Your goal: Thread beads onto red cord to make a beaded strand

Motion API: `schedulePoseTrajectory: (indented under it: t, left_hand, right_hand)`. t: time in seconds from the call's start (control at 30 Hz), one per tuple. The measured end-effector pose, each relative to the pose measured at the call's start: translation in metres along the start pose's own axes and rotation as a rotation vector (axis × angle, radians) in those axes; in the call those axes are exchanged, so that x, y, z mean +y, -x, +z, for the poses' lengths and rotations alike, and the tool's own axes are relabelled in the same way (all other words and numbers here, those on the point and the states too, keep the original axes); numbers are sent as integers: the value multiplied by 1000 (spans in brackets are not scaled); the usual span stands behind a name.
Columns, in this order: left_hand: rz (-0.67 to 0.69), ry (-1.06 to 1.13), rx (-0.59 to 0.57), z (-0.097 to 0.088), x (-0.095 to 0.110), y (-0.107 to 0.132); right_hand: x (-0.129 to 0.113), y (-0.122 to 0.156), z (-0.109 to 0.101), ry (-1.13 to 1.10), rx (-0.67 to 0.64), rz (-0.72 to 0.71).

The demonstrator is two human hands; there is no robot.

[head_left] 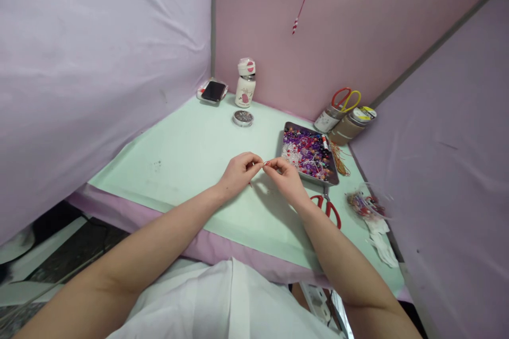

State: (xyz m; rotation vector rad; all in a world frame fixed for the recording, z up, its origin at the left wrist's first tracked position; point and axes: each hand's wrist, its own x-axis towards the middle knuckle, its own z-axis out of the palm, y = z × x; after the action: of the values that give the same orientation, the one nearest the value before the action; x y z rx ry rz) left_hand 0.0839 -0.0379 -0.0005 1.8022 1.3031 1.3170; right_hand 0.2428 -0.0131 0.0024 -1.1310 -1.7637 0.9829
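Above the middle of the table, my left hand (239,174) and my right hand (285,177) meet fingertip to fingertip. Both are closed in a pinch. Between them shows a thin red cord (266,163), mostly hidden by the fingers; a short reddish end hangs below my left hand. Just beyond my right hand lies a metal tray (334,177) of purple, red, orange and clear beads (304,145). Red-handled scissors (328,209) rest by my right forearm, their blades partly hidden near the tray.
At the back stand a white bottle (245,87), a round clear-lidded tin (243,118) and a phone (213,91) on a small box. Two jars (347,126), one holding scissors, are behind the tray. Orange cords (340,161) and a bag of beads (366,205) lie right.
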Motion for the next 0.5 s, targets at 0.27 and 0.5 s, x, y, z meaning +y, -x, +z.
schedulePoseTrajectory:
  t: [0.27, 0.5]
  left_hand:
    - [-95, 101, -66, -1, 2, 0]
    - [-145, 144, -109, 0, 4, 1]
  right_hand:
    - [-1, -1, -1, -314, -92, 200]
    - [-5, 0, -2, -475, -93, 297]
